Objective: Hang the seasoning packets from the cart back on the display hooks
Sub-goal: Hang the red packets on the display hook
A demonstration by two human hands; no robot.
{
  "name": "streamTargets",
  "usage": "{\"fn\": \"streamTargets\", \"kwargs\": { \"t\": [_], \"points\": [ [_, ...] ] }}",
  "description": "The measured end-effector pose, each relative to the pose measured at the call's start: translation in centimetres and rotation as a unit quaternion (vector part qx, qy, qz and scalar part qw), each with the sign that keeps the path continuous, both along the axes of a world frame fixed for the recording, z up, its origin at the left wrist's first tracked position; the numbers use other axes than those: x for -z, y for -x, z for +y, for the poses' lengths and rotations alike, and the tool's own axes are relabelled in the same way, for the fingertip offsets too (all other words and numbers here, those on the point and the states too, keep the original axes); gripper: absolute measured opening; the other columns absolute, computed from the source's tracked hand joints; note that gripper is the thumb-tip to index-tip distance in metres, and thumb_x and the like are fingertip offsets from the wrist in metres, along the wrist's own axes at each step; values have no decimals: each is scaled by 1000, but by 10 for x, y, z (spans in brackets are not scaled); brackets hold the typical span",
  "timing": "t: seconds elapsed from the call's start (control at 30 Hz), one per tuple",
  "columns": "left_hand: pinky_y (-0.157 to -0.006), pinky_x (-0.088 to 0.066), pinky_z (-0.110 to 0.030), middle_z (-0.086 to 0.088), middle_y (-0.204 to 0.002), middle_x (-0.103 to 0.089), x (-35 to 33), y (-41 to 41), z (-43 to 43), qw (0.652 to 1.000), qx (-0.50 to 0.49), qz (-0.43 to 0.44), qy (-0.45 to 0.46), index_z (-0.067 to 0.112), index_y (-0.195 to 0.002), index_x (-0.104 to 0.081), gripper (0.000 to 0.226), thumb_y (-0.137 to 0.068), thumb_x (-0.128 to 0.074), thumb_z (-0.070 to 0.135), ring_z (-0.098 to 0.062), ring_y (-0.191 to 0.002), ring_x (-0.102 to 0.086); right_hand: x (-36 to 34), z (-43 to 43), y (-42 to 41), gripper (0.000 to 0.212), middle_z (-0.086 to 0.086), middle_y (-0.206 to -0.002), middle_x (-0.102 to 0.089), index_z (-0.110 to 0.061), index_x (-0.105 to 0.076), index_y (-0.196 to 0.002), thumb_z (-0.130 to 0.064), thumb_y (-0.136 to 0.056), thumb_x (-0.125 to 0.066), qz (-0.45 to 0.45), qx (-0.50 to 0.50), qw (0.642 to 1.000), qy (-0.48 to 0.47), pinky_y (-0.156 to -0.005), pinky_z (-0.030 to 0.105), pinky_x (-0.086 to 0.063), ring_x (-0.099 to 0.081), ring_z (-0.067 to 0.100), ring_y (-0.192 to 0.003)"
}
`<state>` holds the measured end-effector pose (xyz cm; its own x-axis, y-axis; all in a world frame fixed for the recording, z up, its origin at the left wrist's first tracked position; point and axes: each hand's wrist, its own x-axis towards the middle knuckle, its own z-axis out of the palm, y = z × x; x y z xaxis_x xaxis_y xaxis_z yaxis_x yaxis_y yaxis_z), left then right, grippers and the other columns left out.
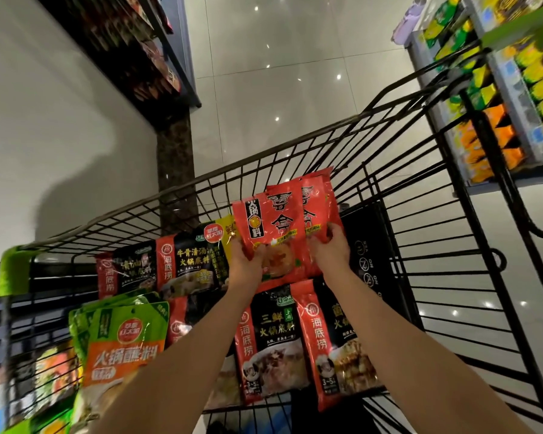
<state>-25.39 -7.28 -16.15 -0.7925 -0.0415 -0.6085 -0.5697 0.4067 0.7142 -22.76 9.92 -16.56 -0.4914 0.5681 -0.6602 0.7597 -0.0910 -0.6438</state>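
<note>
Both my hands hold a small stack of red seasoning packets above the black wire cart. My left hand grips the stack's lower left edge. My right hand pinches its lower right edge. At least two red packets overlap in the stack. Below them in the cart lie several black-and-red packets and, at the lower left, green-and-orange packets. No display hooks show clearly.
A dark shelf with packaged goods stands at the upper left. Another shelf with yellow, green and orange packs lines the right side. Glossy tiled floor stretches ahead of the cart. The cart's green handle end is at left.
</note>
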Motion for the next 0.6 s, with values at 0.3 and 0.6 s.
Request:
{"fn": "streamTargets", "kwargs": {
  "t": [0.3,0.6],
  "points": [
    [-68,-46,-23,15,-105,-67,-37,-9,-31,999,-18,39,9,29,-131,-48,32,-102,-63,23,-3,-91,-63,-64,-8,-21,20,-9,-94,-66,-15,-63,-111,-5,-105,-47,80,-26,996,-13,-54,11,-46,-64,3,-85],
    [-78,-49,-33,3,-104,-69,-83,-21,-55,998,-63,1,-30,26,-120,-54,23,-100,-63,20,-19,-96,-66,-95,-25,-48,13,-3,-102,-71,-23,-68,-109,-18,-103,-58,70,-17,997,33,-79,33,-54,-66,16,-96]
  ]
}}
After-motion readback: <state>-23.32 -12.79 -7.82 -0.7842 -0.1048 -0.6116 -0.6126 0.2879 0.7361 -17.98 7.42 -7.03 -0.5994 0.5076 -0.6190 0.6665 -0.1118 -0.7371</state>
